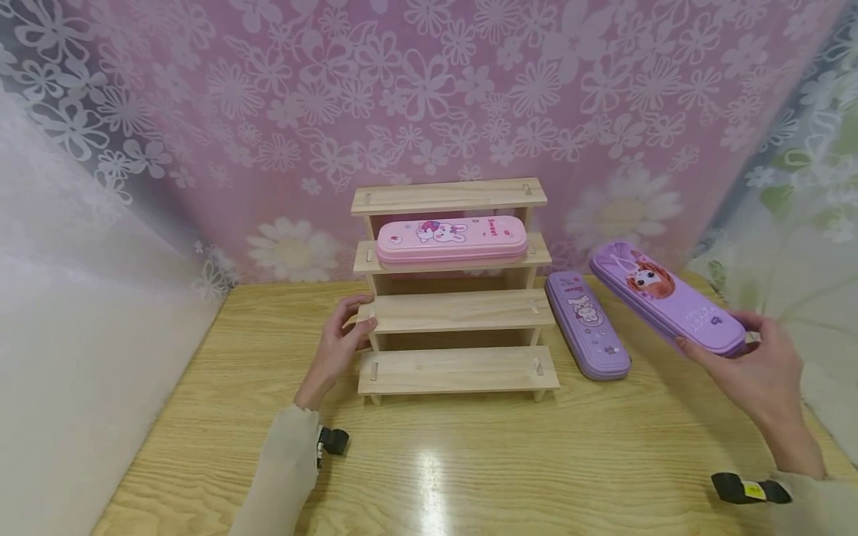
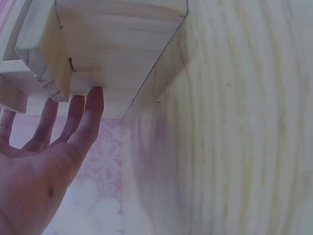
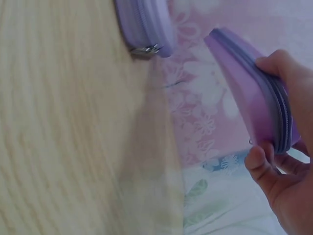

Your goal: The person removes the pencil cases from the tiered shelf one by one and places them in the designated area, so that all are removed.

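A stepped wooden display shelf (image 1: 456, 311) stands on the table, with a pink pencil case (image 1: 452, 240) with a bunny print lying on its second-highest step. My left hand (image 1: 342, 335) holds the left end of a lower step, thumb at the front edge; in the left wrist view several fingers (image 2: 88, 122) reach to the side panel. My right hand (image 1: 764, 365) grips the near end of a purple pencil case (image 1: 670, 298) with a red-haired doll print, tilted above the table. In the right wrist view, that hand pinches the case across its zipper (image 3: 283, 117).
Another purple pencil case (image 1: 590, 325) lies on the wooden table (image 1: 469, 454), just right of the shelf. A pink flowered curtain (image 1: 429, 97) hangs behind, and pale sheets (image 1: 67, 335) border the table at both sides.
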{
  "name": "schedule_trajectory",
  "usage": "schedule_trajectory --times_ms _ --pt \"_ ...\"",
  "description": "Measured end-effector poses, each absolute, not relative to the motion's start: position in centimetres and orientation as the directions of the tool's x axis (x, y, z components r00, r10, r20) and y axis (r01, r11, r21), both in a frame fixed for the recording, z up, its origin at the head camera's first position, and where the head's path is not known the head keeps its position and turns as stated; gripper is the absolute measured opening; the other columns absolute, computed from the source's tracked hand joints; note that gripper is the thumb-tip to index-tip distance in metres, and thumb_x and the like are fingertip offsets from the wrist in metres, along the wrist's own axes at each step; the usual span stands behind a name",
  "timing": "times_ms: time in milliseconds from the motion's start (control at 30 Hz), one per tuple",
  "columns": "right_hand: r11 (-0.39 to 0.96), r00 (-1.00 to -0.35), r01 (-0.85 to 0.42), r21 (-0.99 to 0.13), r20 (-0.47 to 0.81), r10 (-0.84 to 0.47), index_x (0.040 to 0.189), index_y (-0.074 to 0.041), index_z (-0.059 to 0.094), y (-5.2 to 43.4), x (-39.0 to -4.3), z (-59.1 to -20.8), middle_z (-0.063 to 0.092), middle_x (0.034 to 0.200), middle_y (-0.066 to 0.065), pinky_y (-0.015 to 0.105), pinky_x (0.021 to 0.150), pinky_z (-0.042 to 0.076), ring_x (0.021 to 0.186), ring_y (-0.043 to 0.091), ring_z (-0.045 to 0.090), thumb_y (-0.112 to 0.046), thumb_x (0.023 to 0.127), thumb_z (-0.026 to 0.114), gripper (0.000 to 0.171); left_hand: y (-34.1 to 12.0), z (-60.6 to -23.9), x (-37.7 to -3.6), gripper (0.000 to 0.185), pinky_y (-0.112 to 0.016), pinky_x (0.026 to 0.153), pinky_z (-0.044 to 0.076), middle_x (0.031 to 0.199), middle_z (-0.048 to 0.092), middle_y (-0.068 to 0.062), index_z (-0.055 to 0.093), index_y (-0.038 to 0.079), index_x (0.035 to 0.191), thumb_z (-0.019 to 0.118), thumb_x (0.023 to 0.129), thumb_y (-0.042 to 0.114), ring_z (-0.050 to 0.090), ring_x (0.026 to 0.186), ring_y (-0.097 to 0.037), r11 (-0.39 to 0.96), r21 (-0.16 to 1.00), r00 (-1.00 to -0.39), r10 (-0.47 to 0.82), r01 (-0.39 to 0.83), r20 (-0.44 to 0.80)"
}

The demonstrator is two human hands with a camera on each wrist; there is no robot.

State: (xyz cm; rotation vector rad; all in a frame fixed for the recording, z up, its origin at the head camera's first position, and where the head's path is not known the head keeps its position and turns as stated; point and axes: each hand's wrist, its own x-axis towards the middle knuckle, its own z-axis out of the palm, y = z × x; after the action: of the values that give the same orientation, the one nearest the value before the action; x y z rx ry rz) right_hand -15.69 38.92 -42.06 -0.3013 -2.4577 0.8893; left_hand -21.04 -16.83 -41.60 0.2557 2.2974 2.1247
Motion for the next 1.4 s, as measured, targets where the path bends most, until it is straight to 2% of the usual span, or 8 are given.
schedule_trajectory --times_ms 133,300,700,800,967,1100,1200,1400 --pt "0.805 -0.839 0.052 -0.591 0.411 0.356 0.125 0.003 0.051 39.3 -16.3 -42.9 0.052 0.106 0.017 0.021 0.063 0.03 0.077 0.006 0.043 -0.028 0.063 0.086 0.077 -16.9 -41.7 -21.1 0.043 -0.048 0.082 0.055 0.133 0.045 -0.014 0.043 0.007 0.135 0.056 0.095 0.014 0.059 0.101 -0.023 0.076 0.99 -0.986 0.121 0.121 0.111" --pt "0.818 -0.858 0.076 -0.57 0.381 0.345 0.124 0.008 0.05 39.7 -16.7 -43.8 0.05 0.111 0.029 0.038 0.069 0.025 0.094 0.037 0.041 -0.032 0.066 0.084 0.079 -16.9 -41.9 -21.1 0.043 -0.051 0.083 0.053 0.132 0.046 -0.015 0.044 0.007 0.135 0.056 0.095 0.015 0.058 0.103 -0.025 0.073 0.99 -0.986 0.12 0.125 0.115" --pt "0.84 -0.881 0.091 -0.535 0.35 0.319 0.126 0.004 0.049 40.3 -17.3 -44.3 0.05 0.112 0.032 0.042 0.067 0.026 0.097 0.042 0.042 -0.04 0.07 0.08 0.078 -17.5 -44.1 -22.3 0.039 -0.05 0.081 0.055 0.131 0.047 -0.011 0.048 0.019 0.131 0.059 0.094 0.024 0.058 0.104 -0.029 0.082 0.986 -0.984 0.113 0.145 0.135" --pt "0.859 -0.888 0.081 -0.506 0.355 0.293 0.124 -0.001 0.05 40.4 -17.4 -44.4 0.052 0.11 0.032 0.042 0.064 0.026 0.095 0.044 0.044 -0.042 0.071 0.079 0.073 -17.3 -43.2 -21.9 0.04 -0.051 0.082 0.054 0.132 0.047 -0.014 0.047 0.014 0.132 0.057 0.094 0.019 0.057 0.105 -0.03 0.08 0.988 -0.985 0.119 0.131 0.121" --pt "0.864 -0.92 0.075 -0.498 0.299 0.253 0.124 -0.002 0.049 40.2 -17.2 -44.4 0.054 0.107 0.031 0.037 0.062 0.03 0.091 0.041 0.047 -0.046 0.073 0.077 0.073 -17.0 -42.1 -21.2 0.041 -0.053 0.083 0.053 0.132 0.046 -0.015 0.045 0.009 0.133 0.056 0.095 0.018 0.056 0.105 -0.031 0.095 0.988 -0.987 0.116 0.124 0.112" --pt "0.837 -0.961 0.044 -0.545 0.206 0.185 0.129 0.001 0.046 40.1 -17.1 -44.2 0.056 0.109 0.033 0.024 0.051 0.04 0.071 0.01 0.055 -0.044 0.077 0.075 0.074 -17.0 -42.1 -21.1 0.042 -0.052 0.084 0.053 0.133 0.045 -0.015 0.044 0.009 0.135 0.055 0.095 0.017 0.056 0.105 -0.03 0.099 0.987 -0.986 0.12 0.125 0.113" --pt "0.819 -0.973 0.037 -0.572 0.166 0.161 0.132 0.002 0.044 39.9 -17.0 -44.2 0.057 0.109 0.035 0.023 0.046 0.044 0.063 -0.011 0.047 -0.042 0.079 0.074 0.076 -17.0 -42.1 -21.1 0.042 -0.05 0.084 0.054 0.134 0.045 -0.016 0.043 0.009 0.135 0.055 0.095 0.018 0.056 0.106 -0.029 0.1 0.986 -0.985 0.124 0.13 0.117" --pt "0.82 -0.975 0.067 -0.568 0.137 0.175 0.128 0.002 0.045 39.2 -16.9 -44.5 0.059 0.106 0.033 0.021 0.05 0.042 0.068 -0.003 0.051 -0.046 0.076 0.076 0.078 -16.9 -42.1 -21.2 0.041 -0.052 0.084 0.053 0.133 0.045 -0.015 0.045 0.01 0.134 0.056 0.095 0.018 0.056 0.105 -0.03 0.094 0.988 -0.986 0.12 0.125 0.114"
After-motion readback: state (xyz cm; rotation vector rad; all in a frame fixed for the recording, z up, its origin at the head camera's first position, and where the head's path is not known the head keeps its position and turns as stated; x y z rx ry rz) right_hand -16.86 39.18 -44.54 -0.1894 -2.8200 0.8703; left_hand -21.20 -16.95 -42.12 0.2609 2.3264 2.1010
